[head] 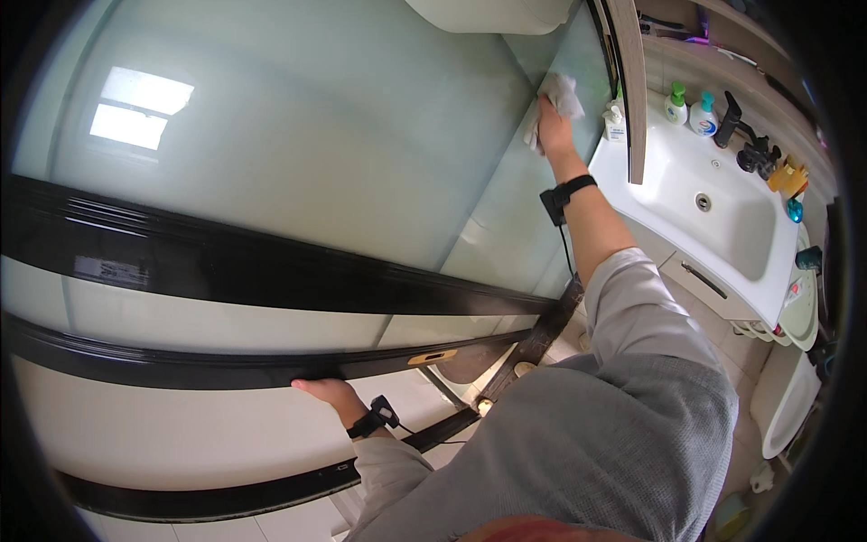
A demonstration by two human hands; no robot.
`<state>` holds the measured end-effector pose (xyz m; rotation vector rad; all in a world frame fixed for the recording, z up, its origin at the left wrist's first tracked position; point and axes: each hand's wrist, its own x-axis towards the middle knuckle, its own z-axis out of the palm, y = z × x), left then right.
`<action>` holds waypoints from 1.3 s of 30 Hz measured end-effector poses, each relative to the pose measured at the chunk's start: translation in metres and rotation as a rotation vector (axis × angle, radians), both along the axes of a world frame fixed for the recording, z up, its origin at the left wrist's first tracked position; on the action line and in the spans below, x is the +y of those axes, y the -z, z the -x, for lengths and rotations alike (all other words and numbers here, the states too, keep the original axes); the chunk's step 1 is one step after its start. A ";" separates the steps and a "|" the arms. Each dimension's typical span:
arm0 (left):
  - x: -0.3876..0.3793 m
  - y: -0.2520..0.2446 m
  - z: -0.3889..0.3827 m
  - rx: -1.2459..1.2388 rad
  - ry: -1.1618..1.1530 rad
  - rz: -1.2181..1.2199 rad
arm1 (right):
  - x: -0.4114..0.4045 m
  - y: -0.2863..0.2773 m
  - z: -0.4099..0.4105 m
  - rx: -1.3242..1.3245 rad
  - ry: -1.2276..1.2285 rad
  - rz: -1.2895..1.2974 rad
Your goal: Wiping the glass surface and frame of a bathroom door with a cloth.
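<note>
My right hand [557, 132] presses a crumpled white cloth [566, 97] against the frosted glass panel [518, 176], near its far end. Parts of the cloth stick out on both sides of the hand. Lower down, my left hand [330, 393] grips the black frame [223, 369] of a sliding glass door. Its thumb shows along the frame's edge; the other fingers are hidden behind it. A second black frame [257, 274] runs beside the first, with a larger frosted pane [291, 142] beyond. A brass-coloured recessed pull [432, 357] sits in the frame near the left hand.
To the right stands a white washbasin [728, 223] with a black tap [731, 122] and pump bottles [676, 105] along its back. A wood-edged cabinet door [635, 95] juts out close to my right forearm. A dark floor track [555, 322] lies below.
</note>
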<state>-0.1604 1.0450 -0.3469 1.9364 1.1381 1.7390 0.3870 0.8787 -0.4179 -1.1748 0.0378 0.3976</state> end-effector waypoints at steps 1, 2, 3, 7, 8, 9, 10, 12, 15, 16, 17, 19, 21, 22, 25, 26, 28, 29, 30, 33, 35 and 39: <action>-0.001 -0.002 -0.005 -0.068 0.062 0.024 | -0.003 0.026 0.000 0.004 0.002 0.005; 0.001 -0.001 -0.007 -0.062 0.074 0.032 | 0.001 0.076 0.000 -0.110 0.094 0.046; 0.007 0.001 -0.007 -0.098 0.113 0.038 | 0.013 0.118 0.001 -0.228 0.181 0.087; 0.007 0.001 -0.010 -0.229 0.112 0.058 | 0.036 0.205 0.124 -0.113 0.024 0.106; 0.005 0.000 -0.010 -0.225 0.103 0.061 | 0.034 0.210 0.153 -0.235 0.032 0.059; 0.002 -0.001 -0.010 -0.231 0.109 0.074 | 0.029 0.211 0.172 -0.354 0.048 0.012; 0.000 -0.001 -0.009 -0.236 0.114 0.087 | 0.025 0.211 0.172 -0.348 0.046 0.016; 0.003 0.001 -0.007 -0.298 0.130 0.136 | 0.019 0.204 0.158 -0.262 -0.024 0.090; 0.024 0.013 0.007 -0.393 0.173 0.192 | 0.003 0.134 0.087 -0.227 -0.069 0.099; 0.029 0.016 0.011 -0.416 0.207 0.212 | -0.001 0.113 0.064 -0.257 -0.076 0.084; 0.027 0.013 0.005 -0.407 0.216 0.218 | 0.005 0.099 0.045 -0.411 0.132 0.068; 0.015 0.006 -0.004 -0.322 0.142 0.194 | 0.023 0.061 0.045 -0.657 0.268 0.046; 0.016 0.006 -0.001 -0.333 0.161 0.194 | 0.037 0.022 0.089 -0.940 0.260 0.080; 0.015 0.006 0.001 -0.345 0.183 0.193 | 0.039 0.011 0.129 -1.135 0.313 0.116; 0.010 0.004 -0.007 -0.369 0.165 0.174 | 0.008 0.008 0.228 -1.541 -0.288 0.406; 0.009 0.002 -0.007 -0.366 0.167 0.173 | -0.003 0.019 0.248 -1.709 -0.413 0.393; 0.009 0.000 -0.010 -0.368 0.210 0.186 | 0.002 0.081 0.274 -1.757 -0.335 0.293; 0.011 0.001 -0.012 -0.369 0.211 0.180 | -0.005 0.089 0.267 -1.760 -0.330 0.288; 0.010 0.002 -0.012 -0.356 0.216 0.159 | -0.011 0.098 0.260 -1.688 -0.416 0.400; 0.013 0.004 -0.002 -0.267 0.089 0.086 | -0.017 0.126 0.227 -1.467 -0.259 0.457; 0.003 -0.003 -0.015 -0.309 0.167 0.163 | 0.001 0.166 0.182 -1.083 -0.004 0.319; 0.013 0.004 -0.006 -0.285 0.113 0.102 | -0.003 0.084 0.100 -0.160 -0.083 -0.022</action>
